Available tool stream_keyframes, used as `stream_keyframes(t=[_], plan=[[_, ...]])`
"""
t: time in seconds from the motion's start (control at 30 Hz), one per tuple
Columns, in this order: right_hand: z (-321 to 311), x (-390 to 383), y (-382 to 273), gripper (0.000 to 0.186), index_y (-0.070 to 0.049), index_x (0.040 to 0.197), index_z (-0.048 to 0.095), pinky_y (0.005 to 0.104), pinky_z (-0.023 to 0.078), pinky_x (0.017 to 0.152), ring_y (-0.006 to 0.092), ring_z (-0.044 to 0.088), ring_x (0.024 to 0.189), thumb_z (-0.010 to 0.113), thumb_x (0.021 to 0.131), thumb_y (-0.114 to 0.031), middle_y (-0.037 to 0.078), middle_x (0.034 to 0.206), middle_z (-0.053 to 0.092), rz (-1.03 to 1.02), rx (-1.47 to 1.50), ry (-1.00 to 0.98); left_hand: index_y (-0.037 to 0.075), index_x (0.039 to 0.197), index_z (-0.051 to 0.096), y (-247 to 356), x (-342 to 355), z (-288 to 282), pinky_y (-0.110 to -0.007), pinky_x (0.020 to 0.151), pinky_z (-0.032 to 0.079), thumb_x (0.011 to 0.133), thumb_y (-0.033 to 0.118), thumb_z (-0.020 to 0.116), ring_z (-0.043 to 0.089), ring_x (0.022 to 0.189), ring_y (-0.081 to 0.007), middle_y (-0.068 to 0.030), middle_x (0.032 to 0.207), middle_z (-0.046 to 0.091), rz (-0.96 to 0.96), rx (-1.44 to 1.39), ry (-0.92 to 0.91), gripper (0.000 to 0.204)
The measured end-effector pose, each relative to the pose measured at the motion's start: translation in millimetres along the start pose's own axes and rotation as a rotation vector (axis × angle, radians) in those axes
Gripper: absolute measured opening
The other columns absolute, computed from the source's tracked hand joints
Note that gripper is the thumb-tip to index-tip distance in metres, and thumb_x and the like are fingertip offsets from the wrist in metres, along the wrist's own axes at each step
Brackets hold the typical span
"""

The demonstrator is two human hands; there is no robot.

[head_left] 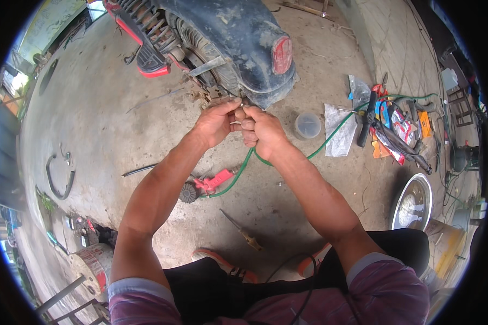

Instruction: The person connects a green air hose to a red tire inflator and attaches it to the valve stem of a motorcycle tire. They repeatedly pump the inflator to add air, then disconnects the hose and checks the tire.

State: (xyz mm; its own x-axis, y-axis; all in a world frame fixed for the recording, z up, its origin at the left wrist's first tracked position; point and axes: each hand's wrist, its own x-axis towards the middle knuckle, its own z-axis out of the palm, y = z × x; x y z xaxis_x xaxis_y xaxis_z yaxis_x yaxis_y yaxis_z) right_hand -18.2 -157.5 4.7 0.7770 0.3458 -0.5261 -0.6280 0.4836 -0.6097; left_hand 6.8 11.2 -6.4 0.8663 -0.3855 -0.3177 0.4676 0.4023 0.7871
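Note:
Both my hands meet in front of a dusty dark fender with a red tail light, close to the tyre beneath it. My left hand is closed, its thumb and fingers pinched at the fingertips. Beside it my right hand is closed too, thumb against curled fingers. Something small sits between the fingertips, too hidden to name. A green hose passes below my right hand. It leads to a red air gun with a round black gauge-like end lying on the floor.
A screwdriver lies near my feet. To the right are a clear plastic tub, plastic wrappers, a heap of packets and a metal basin. A curved black tube lies far left, near a bucket.

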Motion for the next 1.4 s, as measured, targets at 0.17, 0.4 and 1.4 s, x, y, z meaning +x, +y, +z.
stream_keyframes(t=[0.17, 0.4, 1.4], plan=[[11, -6, -2, 0.031, -0.003, 0.096, 0.066, 0.0311, 0.027, 0.047, 0.0093, 0.036, 0.050, 0.056, 0.106, -0.030, -0.002, 0.067, 0.050, -0.044, -0.112, 0.086, 0.012, 0.089, 0.066, -2, 9, -1, -0.032, 0.070, 0.051, 0.097, 0.033, 0.075, 0.059, 0.071, -0.0113, 0.0011, 0.079, 0.064, 0.020, 0.214, 0.145, 0.024], [10, -5, 1, 0.030, -0.002, 0.095, 0.068, 0.0305, 0.028, 0.046, 0.0084, 0.035, 0.049, 0.057, 0.104, -0.028, -0.004, 0.064, 0.046, -0.096, -0.163, 0.059, 0.011, 0.088, 0.066, 17, 1, 17, -0.030, 0.063, 0.048, 0.094, 0.031, 0.071, 0.059, 0.070, -0.0132, -0.0006, 0.079, 0.064, -0.024, 0.527, 0.315, 0.021], [4, -1, 3, 0.030, -0.003, 0.096, 0.066, 0.0313, 0.028, 0.047, 0.0100, 0.036, 0.050, 0.058, 0.105, -0.031, -0.002, 0.066, 0.047, -0.077, -0.135, 0.042, 0.010, 0.096, 0.065, 13, 4, 18, -0.033, 0.069, 0.049, 0.095, 0.030, 0.073, 0.058, 0.073, -0.0125, -0.0006, 0.082, 0.065, 0.005, 0.492, 0.335, 0.022]])
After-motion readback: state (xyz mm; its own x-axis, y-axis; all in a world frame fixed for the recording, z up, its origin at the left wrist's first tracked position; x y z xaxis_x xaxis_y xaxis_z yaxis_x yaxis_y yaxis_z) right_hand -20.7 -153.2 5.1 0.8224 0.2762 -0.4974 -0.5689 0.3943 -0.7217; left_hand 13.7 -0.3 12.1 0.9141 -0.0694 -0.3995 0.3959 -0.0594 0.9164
